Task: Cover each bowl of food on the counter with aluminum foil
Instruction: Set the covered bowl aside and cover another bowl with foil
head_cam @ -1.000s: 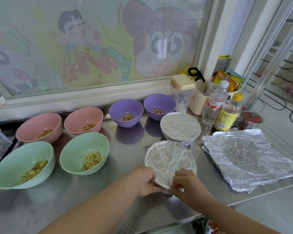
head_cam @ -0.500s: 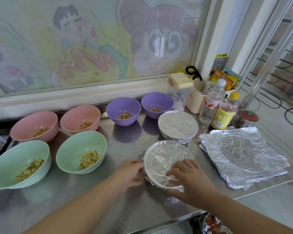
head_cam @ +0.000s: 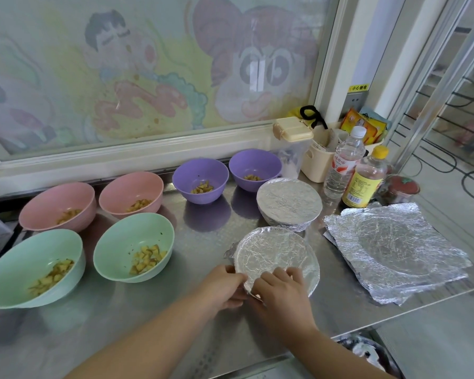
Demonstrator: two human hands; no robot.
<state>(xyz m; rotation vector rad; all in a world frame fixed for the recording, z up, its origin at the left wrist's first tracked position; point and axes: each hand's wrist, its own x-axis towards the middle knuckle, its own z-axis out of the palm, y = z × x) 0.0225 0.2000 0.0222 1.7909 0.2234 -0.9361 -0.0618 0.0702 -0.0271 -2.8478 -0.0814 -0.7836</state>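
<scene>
Grip of both hands meets at the near-left rim of the round foil-covered bowl (head_cam: 277, 255), near the middle of the steel worktop (head_cam: 197, 242). The left hand (head_cam: 225, 285) pinches the crumpled foil edge from the side, and the right hand (head_cam: 282, 294) curls over it. Best to work round the rim in short pinches, folding the foil down tight. A loose foil flap (head_cam: 230, 253) sticks out at the left. To the left, the pastel plastic bowls of diced food (head_cam: 137, 233) are uncovered.

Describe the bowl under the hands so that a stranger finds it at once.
On the steel counter below the painted window, right of six open coloured bowls, stand two foil-covered bowls. Take the nearer foil-covered bowl. Unlike the rear foil-covered bowl, it has a loose foil flap at its left.
</scene>
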